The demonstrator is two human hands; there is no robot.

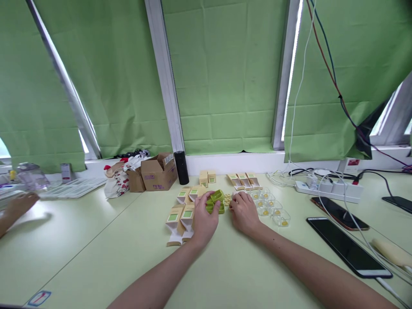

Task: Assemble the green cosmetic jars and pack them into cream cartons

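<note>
My left hand [203, 219] is closed around a small green plastic case [215, 201] that rests on the pale table [96, 257], its lid tipped up. My right hand [243, 211] lies just right of the case with its fingers curled; what they pinch, if anything, is too small to make out. Small yellow pieces [227, 200] sit between the case and the right hand. Clear plastic cups with yellow bits [272, 209] lie to the right. Several flattened cream cartons with green labels [180, 216] lie left of my left hand.
More cartons [244, 180] and two small boxes [207, 177] line the back. A black cylinder [181, 167], brown cardboard boxes [157, 172] and a bag [116, 180] stand at back left. Phones [347, 246], a power strip [328, 189] and cables occupy the right. Another person's hand [17, 206] is at far left.
</note>
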